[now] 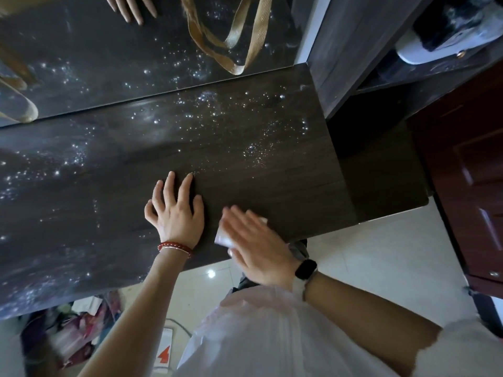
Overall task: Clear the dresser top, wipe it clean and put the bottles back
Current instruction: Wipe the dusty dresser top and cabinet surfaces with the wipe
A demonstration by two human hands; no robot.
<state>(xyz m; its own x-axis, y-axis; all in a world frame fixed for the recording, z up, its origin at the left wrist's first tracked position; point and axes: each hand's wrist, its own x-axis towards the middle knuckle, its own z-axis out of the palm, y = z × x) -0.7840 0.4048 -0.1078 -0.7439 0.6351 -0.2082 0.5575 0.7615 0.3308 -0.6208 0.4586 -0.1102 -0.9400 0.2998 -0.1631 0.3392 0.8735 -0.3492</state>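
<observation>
The left hand (174, 213) reaches in from the near edge, forearm angled up from the lower left, and lies palm down on the dark wood-grain bench (272, 164). Its fingers are spread and flat on the surface, grasping nothing. A red bead bracelet (174, 247) circles that wrist.

Just to its right, the right hand (255, 246) comes in from the lower right, its forearm crossing over a white garment (272, 336). It is blurred, so the fingers are hard to separate. They lie extended over a small white cloth or tissue (224, 239), pressing it at the bench's near edge; only the corners of the cloth show past the hand, so I cannot tell how it is gripped. A black watch (306, 269) sits on that wrist.

Fine bright droplets or specks are scattered across the bench, thickest toward the left and far side. Behind it a mirror (109, 63) reflects fingertips and tan straps (239, 50), cut off at the top. No bottles show on the bench top. At far right stands a dark shelf unit (353, 50), with a reddish door (468, 172) beside it.
</observation>
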